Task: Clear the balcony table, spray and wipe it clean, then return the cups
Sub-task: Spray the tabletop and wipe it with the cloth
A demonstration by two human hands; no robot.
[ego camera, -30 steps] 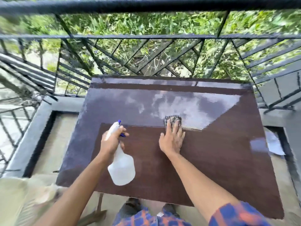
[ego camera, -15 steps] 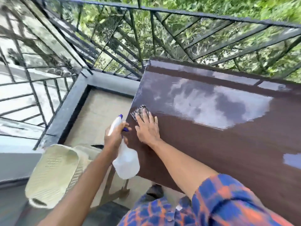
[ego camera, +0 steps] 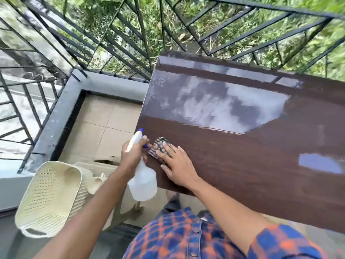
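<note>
The dark brown glossy table fills the right half of the view, wet and reflecting sky on its far part. My right hand lies flat on a dark checked cloth near the table's near-left corner. My left hand grips the neck of a white spray bottle with a blue nozzle, hanging just off the table's left edge. No cups are in view.
A cream perforated plastic basket sits tilted at the lower left on a cream plastic chair. Black metal railing surrounds the balcony, with a grey kerb and beige floor tiles to the left of the table.
My right hand has slid the cloth toward me along the table's left edge. The view has swung further left and down. The left hand still holds the bottle.
</note>
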